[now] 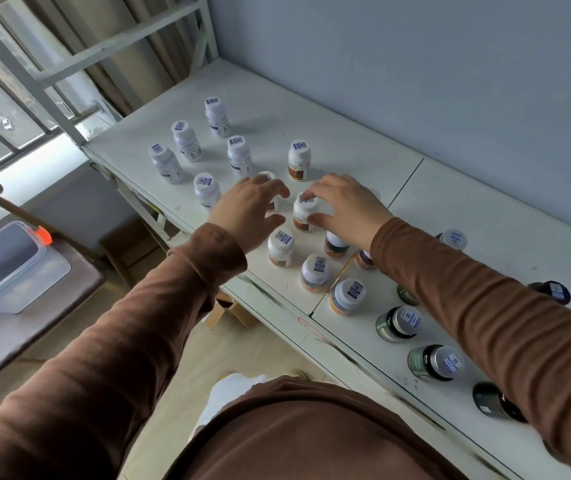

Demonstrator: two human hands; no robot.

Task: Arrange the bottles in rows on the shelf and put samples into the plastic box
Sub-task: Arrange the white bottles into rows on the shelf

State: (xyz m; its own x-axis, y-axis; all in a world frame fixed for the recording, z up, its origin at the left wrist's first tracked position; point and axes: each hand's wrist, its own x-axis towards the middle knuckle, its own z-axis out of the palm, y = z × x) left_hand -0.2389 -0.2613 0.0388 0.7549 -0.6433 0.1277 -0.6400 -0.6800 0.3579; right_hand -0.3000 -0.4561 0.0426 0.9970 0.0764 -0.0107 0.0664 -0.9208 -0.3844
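Several small bottles stand scattered on a white shelf [312, 109]. White bottles with purple labels [187, 142] are at the far left, white ones with brown labels [299, 160] in the middle, dark-capped ones [398, 323] at the right. My right hand [350, 207] grips a white brown-labelled bottle [304, 216] by its cap and side. My left hand [249, 211] curls over another white bottle [268, 178], mostly hiding it. A clear plastic box [3, 265] with an orange clip sits on a stool at the far left.
A grey wall runs behind the shelf. The shelf's metal frame [111, 43] rises at the back left before a barred window. Cardboard boxes [131, 251] lie on the floor under the shelf. A seam [405, 181] divides the shelf boards.
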